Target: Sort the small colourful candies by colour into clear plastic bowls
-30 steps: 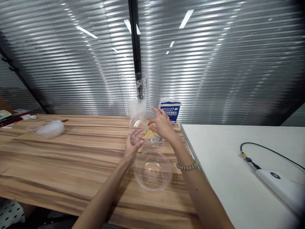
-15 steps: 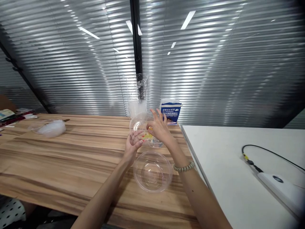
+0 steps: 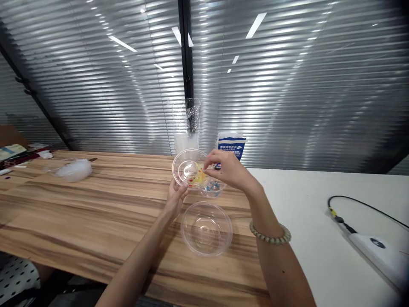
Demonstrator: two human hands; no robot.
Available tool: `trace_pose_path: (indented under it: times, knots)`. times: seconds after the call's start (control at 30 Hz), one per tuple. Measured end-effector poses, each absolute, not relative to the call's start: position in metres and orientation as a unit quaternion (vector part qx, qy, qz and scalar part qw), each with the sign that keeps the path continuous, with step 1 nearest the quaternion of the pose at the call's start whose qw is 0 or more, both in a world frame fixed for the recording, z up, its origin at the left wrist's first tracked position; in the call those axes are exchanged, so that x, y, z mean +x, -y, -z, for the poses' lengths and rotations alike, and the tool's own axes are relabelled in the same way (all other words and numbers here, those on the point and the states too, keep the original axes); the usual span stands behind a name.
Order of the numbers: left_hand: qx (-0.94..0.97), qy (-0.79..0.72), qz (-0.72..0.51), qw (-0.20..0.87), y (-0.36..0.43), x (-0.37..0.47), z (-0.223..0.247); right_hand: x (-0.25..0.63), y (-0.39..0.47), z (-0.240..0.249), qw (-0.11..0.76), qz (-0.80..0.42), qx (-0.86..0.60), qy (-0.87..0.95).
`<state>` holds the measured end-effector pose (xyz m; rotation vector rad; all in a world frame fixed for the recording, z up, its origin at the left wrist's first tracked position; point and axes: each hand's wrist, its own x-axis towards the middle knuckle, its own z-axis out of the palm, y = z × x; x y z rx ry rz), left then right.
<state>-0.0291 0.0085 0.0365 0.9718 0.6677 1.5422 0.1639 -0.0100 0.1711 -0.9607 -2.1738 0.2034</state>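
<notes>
My left hand (image 3: pixel 177 195) is closed on the lower edge of a clear round plastic lid (image 3: pixel 189 169), which it holds tilted up above the table. At the lid's right rim, the thumb and fingers of my right hand (image 3: pixel 223 168) are pinched together. Small yellow and red pieces (image 3: pixel 200 175) show through the lid; whether they lie behind it or on it I cannot tell. A clear container with blue pieces (image 3: pixel 212 187) stands partly hidden behind the lid and my right hand. Nearer to me, a clear round bowl (image 3: pixel 206 251) rests on the wooden table.
A clear plastic sleeve with a white stack (image 3: pixel 185 140) stands at the back, beside a blue-and-white packet (image 3: pixel 231 143). Bagged translucent plastic items (image 3: pixel 75 169) lie at left. A white table (image 3: pixel 300 200) adjoins on the right, holding a white device (image 3: pixel 373 247) with a black cable.
My right hand has gone from spread fingers to a pinch at the lid's rim, its forearm swinging right. The lid is raised and tilted more towards me, and the blue pieces show more plainly.
</notes>
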Motion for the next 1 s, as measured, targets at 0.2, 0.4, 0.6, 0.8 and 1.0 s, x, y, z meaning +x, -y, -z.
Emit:
trace_pose_path:
  times: [0.2,0.4,0.6,0.8,1.0]
  knots:
    - [0.413,-0.288,-0.652,0.567,-0.006,-0.028,-0.040,0.172,0.020,-0.176,0.160,-0.229,-0.346,0.896]
    - [0.435,-0.286,-0.634,0.572,-0.004,-0.026,-0.036,0.156,-0.008,-0.155,0.284,-0.066,-0.470,0.833]
    - [0.449,-0.280,-0.621,0.578,0.003,-0.020,-0.043,0.138,-0.031,-0.130,0.227,-0.014,-0.533,0.815]
    - [0.451,-0.291,-0.616,0.577,0.008,-0.016,-0.050,0.134,-0.035,-0.122,0.182,-0.007,-0.551,0.814]
    - [0.451,-0.278,-0.623,0.575,0.004,-0.018,-0.047,0.139,-0.014,-0.147,0.228,-0.045,-0.493,0.838]
